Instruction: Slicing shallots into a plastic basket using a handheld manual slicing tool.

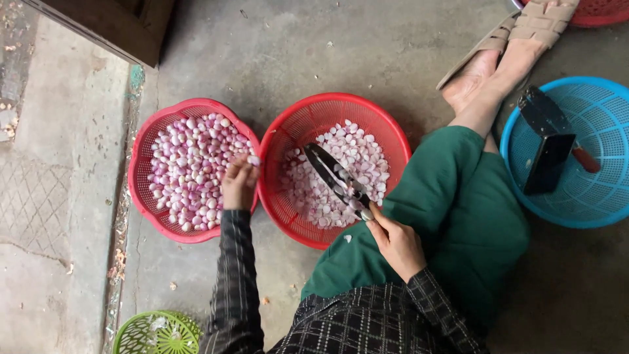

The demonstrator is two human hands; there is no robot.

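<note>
1. Bare concrete floor (341, 46), person sitting on it with baskets all around.
2. Left hand (238, 183) pinches one shallot (253, 160) at the rim of the pink basket (141, 164) full of shallots.
3. Right hand (396, 244) is closed round a dark knife (337, 180), blade over the red basket (327, 105) of pale peeled pieces.
4. Blue basket (603, 105) sits well off to the right.

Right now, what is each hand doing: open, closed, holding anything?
Left hand: closed on a small pale purple shallot bulb, over the pink plastic basket.
Right hand: closed on the black metal knife, over the red plastic basket.
</note>
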